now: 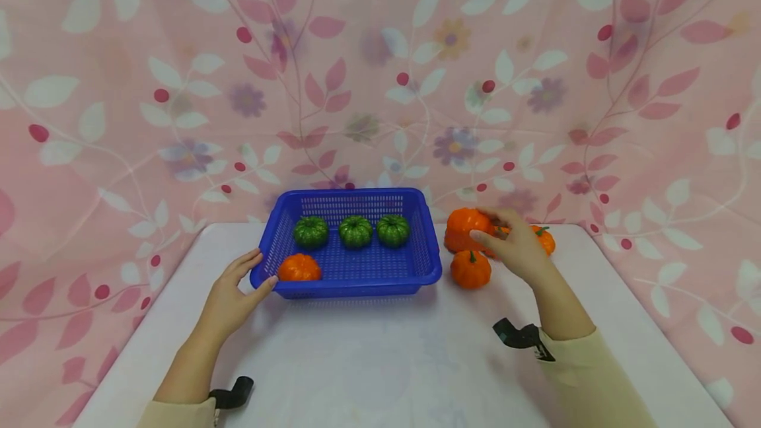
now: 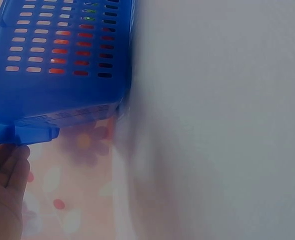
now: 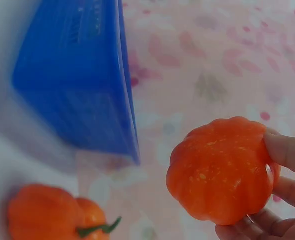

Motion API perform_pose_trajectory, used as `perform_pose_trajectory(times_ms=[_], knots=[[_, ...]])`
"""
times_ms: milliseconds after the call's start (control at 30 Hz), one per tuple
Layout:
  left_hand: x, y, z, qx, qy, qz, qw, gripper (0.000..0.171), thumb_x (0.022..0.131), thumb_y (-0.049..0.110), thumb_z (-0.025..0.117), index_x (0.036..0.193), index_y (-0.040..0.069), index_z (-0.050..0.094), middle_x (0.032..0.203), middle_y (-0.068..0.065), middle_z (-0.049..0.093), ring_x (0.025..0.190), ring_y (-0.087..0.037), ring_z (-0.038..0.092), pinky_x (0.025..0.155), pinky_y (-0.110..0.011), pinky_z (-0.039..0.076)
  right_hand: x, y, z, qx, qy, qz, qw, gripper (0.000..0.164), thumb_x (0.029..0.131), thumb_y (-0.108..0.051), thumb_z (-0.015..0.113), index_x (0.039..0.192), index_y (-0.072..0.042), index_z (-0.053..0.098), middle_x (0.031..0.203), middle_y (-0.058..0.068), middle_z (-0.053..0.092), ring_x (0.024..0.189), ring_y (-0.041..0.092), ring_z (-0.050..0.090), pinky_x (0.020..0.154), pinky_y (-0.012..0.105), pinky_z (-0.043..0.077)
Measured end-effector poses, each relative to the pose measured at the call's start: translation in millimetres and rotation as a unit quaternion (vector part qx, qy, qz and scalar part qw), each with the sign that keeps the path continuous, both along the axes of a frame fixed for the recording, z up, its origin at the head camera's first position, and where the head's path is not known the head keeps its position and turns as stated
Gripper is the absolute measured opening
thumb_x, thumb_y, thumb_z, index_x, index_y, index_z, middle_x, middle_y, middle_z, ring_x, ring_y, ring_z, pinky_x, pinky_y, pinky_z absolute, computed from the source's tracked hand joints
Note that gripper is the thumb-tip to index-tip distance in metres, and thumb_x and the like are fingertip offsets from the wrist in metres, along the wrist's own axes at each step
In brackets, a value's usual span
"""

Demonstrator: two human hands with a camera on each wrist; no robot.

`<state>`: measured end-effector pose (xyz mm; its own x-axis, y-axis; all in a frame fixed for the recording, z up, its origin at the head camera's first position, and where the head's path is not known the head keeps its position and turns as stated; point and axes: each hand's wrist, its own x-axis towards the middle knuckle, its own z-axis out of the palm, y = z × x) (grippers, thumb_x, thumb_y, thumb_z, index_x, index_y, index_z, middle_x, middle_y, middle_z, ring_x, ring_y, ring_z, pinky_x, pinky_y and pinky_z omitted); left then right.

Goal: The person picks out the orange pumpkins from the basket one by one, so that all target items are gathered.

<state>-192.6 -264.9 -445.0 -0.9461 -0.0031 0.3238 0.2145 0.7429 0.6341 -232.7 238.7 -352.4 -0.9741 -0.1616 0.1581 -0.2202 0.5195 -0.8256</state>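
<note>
My right hand [image 1: 516, 243] grips an orange toy pumpkin [image 3: 222, 172] between thumb and fingers, raised off the table just right of the blue basket [image 1: 357, 289]. My left hand [image 1: 233, 296] touches the basket's front left corner, its fingers fairly straight along the rim; in the left wrist view the fingertips [image 2: 18, 152] meet the rim's underside. Inside the basket, several small pumpkins lie: green ones [image 1: 355, 232] along the back and an orange one [image 1: 300, 268] at the front left.
Another orange pumpkin [image 1: 471, 269] with a green stem sits on the white table [image 1: 368, 362] below the raised one. More orange pumpkins [image 1: 543, 240] are partly hidden behind my right hand. A pink floral cloth [image 1: 380, 84] hangs behind the table.
</note>
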Motion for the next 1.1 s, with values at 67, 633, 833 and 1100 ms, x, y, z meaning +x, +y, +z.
perform_pose_trajectory(times_ms=[67,633,833,1100], knots=[[0.5,0,0.3,-0.002,-0.003,0.0,1.0,0.07,0.092,0.04,0.073,0.143,-0.003,0.051,0.153,-0.016,0.044,0.14,-0.046,0.037,0.107,-0.068,0.034,1.3,10,-1.7,0.007,-0.001,-0.011,1.0,0.061,0.096,-0.03,0.069,0.148,-0.005,0.047,0.141,0.022,0.043,0.133,0.044,0.042,0.11,0.057,0.039],[-0.9,-2,-1.6,0.003,0.012,-0.006,0.9999,0.071,0.091,0.042,0.073,0.142,-0.003,0.052,0.152,-0.016,0.045,0.14,-0.045,0.038,0.108,-0.067,0.033,-1.7,73,-55.4,0.087,-0.032,-0.058,0.994,0.062,0.095,-0.026,0.07,0.142,0.007,0.048,0.14,0.031,0.047,0.122,0.051,0.05,0.095,0.055,0.052],[-0.9,-2,-1.1,0.005,0.009,-0.006,0.9999,0.071,0.091,0.042,0.073,0.142,-0.003,0.052,0.152,-0.015,0.045,0.14,-0.044,0.038,0.108,-0.067,0.033,-5.1,81,-69.8,0.107,-0.047,-0.068,0.991,0.062,0.094,-0.026,0.071,0.142,0.007,0.049,0.141,0.033,0.047,0.122,0.051,0.049,0.095,0.058,0.051],[-0.4,-1,-0.6,0.004,0.006,-0.003,1.0,0.071,0.091,0.043,0.073,0.142,-0.002,0.053,0.152,-0.015,0.045,0.14,-0.044,0.038,0.107,-0.067,0.034,-13.1,86,-81.7,0.126,-0.03,-0.081,0.988,0.058,0.091,-0.021,0.074,0.138,0.007,0.052,0.139,0.033,0.049,0.123,0.051,0.047,0.102,0.063,0.044]])
